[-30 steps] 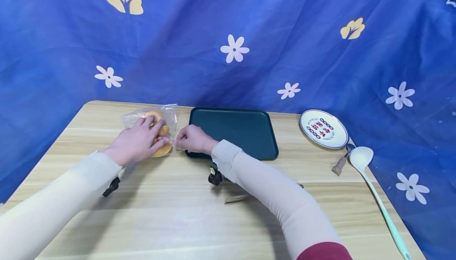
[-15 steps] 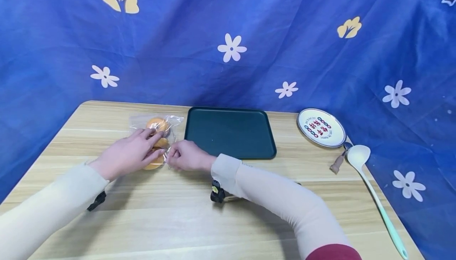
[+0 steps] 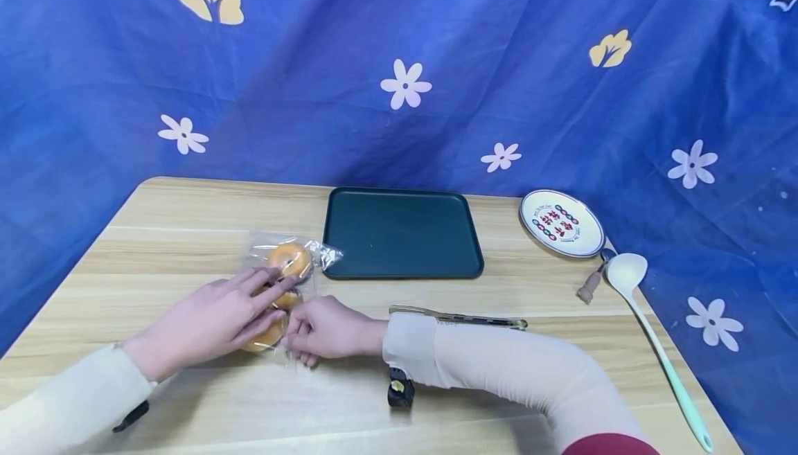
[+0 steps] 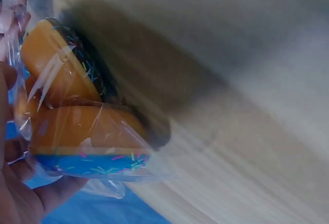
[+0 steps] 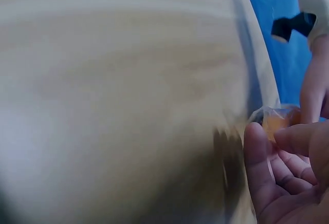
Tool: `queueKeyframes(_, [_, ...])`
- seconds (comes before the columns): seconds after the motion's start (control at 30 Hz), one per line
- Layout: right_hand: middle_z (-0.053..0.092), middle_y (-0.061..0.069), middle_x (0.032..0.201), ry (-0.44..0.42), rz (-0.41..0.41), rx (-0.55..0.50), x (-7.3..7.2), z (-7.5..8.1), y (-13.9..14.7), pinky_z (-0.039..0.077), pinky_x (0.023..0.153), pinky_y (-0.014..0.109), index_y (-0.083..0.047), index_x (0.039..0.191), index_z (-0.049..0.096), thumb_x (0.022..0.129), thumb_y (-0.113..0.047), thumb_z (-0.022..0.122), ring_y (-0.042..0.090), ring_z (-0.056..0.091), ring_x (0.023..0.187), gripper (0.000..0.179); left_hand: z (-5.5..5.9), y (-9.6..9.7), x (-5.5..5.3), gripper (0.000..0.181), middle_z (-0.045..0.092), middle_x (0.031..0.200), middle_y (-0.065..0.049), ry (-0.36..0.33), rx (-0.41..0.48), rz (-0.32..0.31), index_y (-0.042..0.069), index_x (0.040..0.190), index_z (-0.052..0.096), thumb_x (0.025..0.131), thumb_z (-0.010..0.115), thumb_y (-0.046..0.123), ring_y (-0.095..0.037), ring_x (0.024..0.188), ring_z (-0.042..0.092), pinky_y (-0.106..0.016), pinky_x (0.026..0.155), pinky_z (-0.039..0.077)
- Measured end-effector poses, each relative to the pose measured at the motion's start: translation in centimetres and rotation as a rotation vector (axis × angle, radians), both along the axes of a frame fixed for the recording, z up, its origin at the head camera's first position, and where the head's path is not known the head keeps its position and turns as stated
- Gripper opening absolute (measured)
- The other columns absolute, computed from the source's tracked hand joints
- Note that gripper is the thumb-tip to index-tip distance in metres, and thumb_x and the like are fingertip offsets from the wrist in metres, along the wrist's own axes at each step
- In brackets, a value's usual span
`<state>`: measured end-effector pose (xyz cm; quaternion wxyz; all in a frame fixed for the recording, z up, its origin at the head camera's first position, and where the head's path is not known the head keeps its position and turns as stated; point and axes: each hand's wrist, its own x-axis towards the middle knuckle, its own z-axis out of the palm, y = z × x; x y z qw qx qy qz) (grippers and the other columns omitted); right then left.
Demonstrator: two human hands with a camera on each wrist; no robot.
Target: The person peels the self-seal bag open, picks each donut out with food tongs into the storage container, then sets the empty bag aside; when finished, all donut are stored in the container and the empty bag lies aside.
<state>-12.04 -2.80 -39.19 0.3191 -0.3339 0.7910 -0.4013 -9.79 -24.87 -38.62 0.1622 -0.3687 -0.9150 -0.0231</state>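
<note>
A clear plastic bag holds several toy doughnuts stacked in a row, left of centre on the table. My left hand grips the bag from its left side, fingers spread across the doughnuts. Seen from the left wrist, one doughnut has blue icing with sprinkles and another has dark icing; the thumb lies along the blue one. My right hand pinches the bag's lower right edge between thumb and curled fingers. In the right wrist view, the fingers hide most of that edge.
A dark green tray lies behind the hands, with the bag's corner overlapping its left edge. At right are a white plate, a small brown-handled utensil and a long mint-handled spoon. A long metal utensil is partly behind the right sleeve.
Both hands have drawn the bag of doughnuts towards the person, from near the table's back edge to beside the tray's front left corner. The metal utensil has come more into view.
</note>
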Motion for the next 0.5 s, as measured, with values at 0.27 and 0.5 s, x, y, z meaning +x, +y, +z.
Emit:
queueKeyframes(0.27, [0.072,0.008,0.065,-0.148,0.011,-0.036,3.2,-0.9,1.4,0.061,0.056,0.020,0.003,0.085,0.069,0.104,-0.008,0.064,0.000,0.062,0.048,0.022,-0.4,0.9,2.0,0.059,0.070,0.131,-0.012,0.081,-0.051,-0.152,0.012,0.140,0.066,0.113,0.029,0.050,-0.030,0.117,0.070,-0.045,0.079,0.065])
queueKeyframes(0.5, [0.073,0.014,0.067,-0.311,-0.039,-0.067,4.8,-1.5,2.1,0.062,0.056,0.023,0.004,0.083,0.069,0.104,-0.012,0.065,0.010,0.071,0.052,0.026,-0.5,1.7,2.9,0.051,0.070,0.135,-0.007,0.106,-0.068,-0.219,0.017,0.141,0.065,0.112,0.039,0.050,-0.026,0.121,0.069,-0.045,0.084,0.064])
